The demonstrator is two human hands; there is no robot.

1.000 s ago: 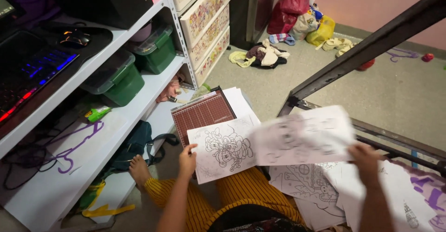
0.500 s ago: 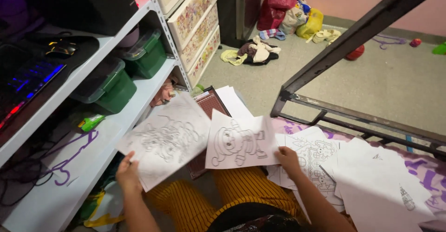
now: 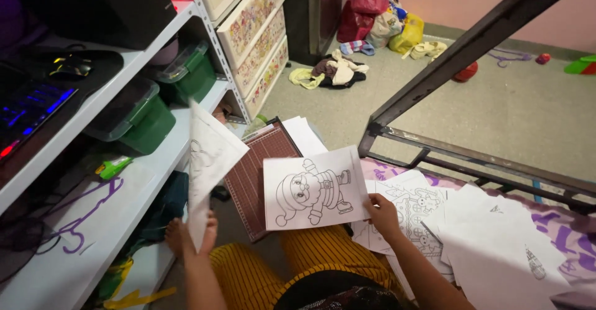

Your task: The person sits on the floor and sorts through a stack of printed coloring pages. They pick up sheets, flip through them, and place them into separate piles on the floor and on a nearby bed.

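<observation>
While a heap of printed sheets [image 3: 434, 223] waits beside me on the right, sorting looks barely begun: only two pages are lifted out. My left hand [image 3: 205, 229] pinches a curling sheet [image 3: 208, 161] upright near the shelf, and my right hand [image 3: 382, 214] pinches the cartoon colouring page [image 3: 310, 189] over my lap.

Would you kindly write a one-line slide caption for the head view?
Seated person's right hand holds a cartoon colouring sheet, left hand lifts another sheet, above a brown cutting mat.
</observation>
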